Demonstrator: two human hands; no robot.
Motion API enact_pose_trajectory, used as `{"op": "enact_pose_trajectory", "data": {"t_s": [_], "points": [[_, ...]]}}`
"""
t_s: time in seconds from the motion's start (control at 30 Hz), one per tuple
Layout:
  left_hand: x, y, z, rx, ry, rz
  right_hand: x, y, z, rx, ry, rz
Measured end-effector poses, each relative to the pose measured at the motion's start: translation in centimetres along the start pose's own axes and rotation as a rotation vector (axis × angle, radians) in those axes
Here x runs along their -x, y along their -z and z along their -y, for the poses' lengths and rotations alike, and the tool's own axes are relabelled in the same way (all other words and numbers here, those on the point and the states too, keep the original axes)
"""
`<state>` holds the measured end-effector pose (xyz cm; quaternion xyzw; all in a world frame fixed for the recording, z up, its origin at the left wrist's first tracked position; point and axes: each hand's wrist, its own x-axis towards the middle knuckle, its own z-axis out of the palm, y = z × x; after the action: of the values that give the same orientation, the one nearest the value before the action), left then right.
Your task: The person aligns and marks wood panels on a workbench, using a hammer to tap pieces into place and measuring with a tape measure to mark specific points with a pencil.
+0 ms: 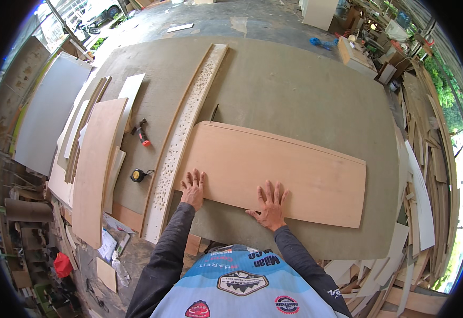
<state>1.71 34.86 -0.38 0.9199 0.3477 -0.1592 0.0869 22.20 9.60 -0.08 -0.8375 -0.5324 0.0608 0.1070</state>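
Observation:
A wide pinkish-brown wooden board lies flat on the worktable, a thin line running along its far edge. My left hand rests on the board's near left corner, its fingers spread. Farther right, my right hand lies on the near edge, fingers apart and thumb pointing left. Neither hand grips anything. The board's left end sits against a long pale strip covered in small holes, with a thin brown edge. A slim dark pencil-like stick lies by the board's far left corner.
Left of the strip are a hammer-like tool with a red-and-black handle and a yellow-and-black tape measure. A stack of boards covers the left side of the worktable. Many wood offcuts lean at the right.

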Motion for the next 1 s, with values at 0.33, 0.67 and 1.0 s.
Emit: {"op": "enact_pose_trajectory", "data": {"t_s": [0.33,0.67,1.0], "points": [[0.1,-0.3,0.1,0.014,0.001,-0.022,-0.8,-1.6,0.6,0.091,0.064,-0.007],[0.1,-0.3,0.2,0.026,-0.004,-0.013,-0.9,-1.8,0.4,0.099,0.070,-0.016],[0.0,0.3,-0.1,0.026,0.004,0.009,-1.0,-1.7,0.4,0.083,0.063,-0.020]]}}
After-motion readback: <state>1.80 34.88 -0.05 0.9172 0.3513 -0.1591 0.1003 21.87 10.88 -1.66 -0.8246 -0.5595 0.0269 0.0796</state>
